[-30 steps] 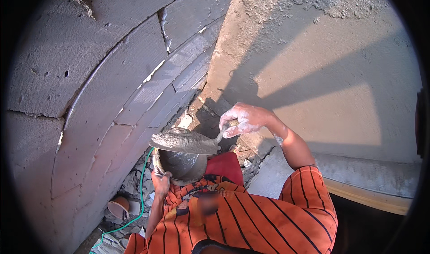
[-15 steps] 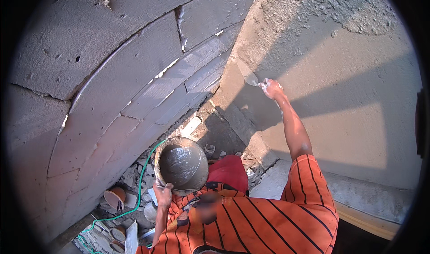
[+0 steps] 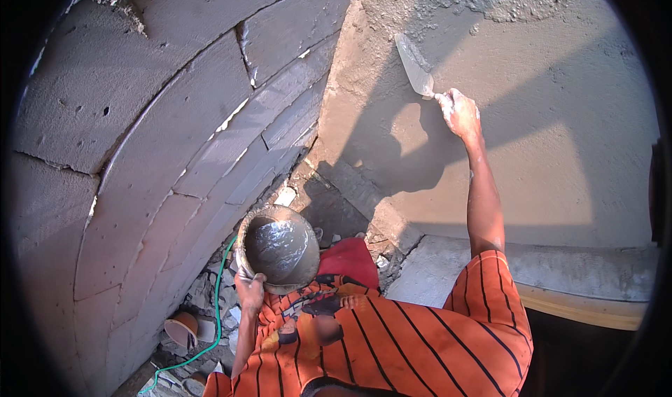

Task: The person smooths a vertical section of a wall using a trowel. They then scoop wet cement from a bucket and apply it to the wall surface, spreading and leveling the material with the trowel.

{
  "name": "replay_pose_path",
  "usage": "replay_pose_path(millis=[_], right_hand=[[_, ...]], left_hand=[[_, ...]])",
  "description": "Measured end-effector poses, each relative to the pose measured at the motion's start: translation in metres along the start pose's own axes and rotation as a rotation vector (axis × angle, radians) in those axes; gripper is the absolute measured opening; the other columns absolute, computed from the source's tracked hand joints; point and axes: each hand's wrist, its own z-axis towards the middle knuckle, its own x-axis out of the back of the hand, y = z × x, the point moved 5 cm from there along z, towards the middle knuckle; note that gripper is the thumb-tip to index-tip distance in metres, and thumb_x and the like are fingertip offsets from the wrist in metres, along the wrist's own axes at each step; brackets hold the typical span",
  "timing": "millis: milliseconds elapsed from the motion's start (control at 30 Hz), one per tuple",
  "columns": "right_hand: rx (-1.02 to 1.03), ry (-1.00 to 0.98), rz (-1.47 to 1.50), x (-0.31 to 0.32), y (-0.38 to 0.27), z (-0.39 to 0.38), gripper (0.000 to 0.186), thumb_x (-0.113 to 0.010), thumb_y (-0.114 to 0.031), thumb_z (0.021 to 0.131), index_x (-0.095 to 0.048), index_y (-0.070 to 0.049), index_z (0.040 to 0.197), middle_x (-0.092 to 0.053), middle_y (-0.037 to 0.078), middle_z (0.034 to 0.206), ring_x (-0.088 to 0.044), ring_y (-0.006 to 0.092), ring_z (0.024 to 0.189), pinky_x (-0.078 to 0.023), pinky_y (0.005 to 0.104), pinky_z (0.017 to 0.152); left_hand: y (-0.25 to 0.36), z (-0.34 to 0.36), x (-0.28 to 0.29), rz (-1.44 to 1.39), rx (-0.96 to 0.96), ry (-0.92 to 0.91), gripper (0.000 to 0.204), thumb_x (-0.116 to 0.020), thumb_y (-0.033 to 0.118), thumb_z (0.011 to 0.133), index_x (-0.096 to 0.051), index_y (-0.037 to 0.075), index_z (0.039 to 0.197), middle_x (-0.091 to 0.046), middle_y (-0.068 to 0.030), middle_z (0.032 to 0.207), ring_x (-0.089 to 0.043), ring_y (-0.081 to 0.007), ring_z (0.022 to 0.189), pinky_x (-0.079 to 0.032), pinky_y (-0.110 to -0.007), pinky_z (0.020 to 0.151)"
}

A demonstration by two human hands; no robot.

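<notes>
My right hand is closed around the handle of a pointed trowel, its arm stretched out toward the wall. Some grey mortar sits on the blade, which is at the plastered wall; whether it touches cannot be told. White-grey smears coat my right fingers. Low on the left, my left hand grips the rim of a round mortar-crusted bucket, tilted in front of my body. Wet grey mortar lies inside it. The fingers under the bucket are partly hidden.
A grey block wall rises on the left and meets the plastered wall in a corner. Below lie rubble, a green hose and a brown pot. A concrete ledge runs along the right wall's foot.
My right hand and the trowel have moved up and to the right along the wall, and the blade is turned more upright. The view has shifted slightly; my left hand still holds the bucket.
</notes>
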Motion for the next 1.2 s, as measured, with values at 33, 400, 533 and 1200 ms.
replay_pose_path(millis=[33,400,533,1200], right_hand=[[0.025,0.094,-0.050,0.017,-0.005,-0.006,0.036,-0.061,-0.038,0.093,-0.064,-0.004,0.104,-0.070,0.020,0.094,-0.067,0.0399,0.091,-0.051,0.0485,0.077],[0.718,-0.436,0.511,0.063,-0.203,-0.115,0.031,-0.073,-0.035,0.085,-0.066,-0.007,0.097,-0.066,0.012,0.075,-0.064,0.0301,0.071,-0.048,0.0382,0.066],[0.635,-1.229,0.735,-0.020,-0.226,-0.115,0.029,-0.068,-0.033,0.091,-0.067,-0.004,0.095,-0.066,0.007,0.073,-0.065,0.0208,0.069,-0.047,0.0376,0.060],[0.042,-0.152,0.047,-0.149,-0.047,0.070,0.037,-0.062,-0.038,0.092,-0.066,-0.002,0.100,-0.068,0.024,0.099,-0.063,0.0443,0.098,-0.050,0.0511,0.083]], left_hand=[[0.001,0.005,-0.001,0.013,-0.024,-0.018,0.028,-0.056,-0.007,0.076,-0.062,-0.003,0.102,-0.065,-0.0037,0.085,-0.058,-0.0117,0.071,-0.048,-0.028,0.065],[-0.014,0.017,0.007,-0.025,0.006,-0.025,0.027,-0.056,-0.010,0.074,-0.060,-0.002,0.100,-0.064,-0.0030,0.082,-0.056,-0.0106,0.069,-0.047,-0.027,0.061],[0.001,0.000,0.008,-0.031,-0.004,0.032,0.028,-0.056,-0.010,0.073,-0.061,-0.002,0.100,-0.064,-0.0030,0.086,-0.056,-0.0101,0.072,-0.048,-0.026,0.064],[-0.018,-0.031,0.020,-0.102,0.017,0.174,0.036,-0.053,-0.011,0.075,-0.060,-0.003,0.109,-0.067,-0.0050,0.095,-0.060,-0.0116,0.081,-0.049,-0.027,0.072]])
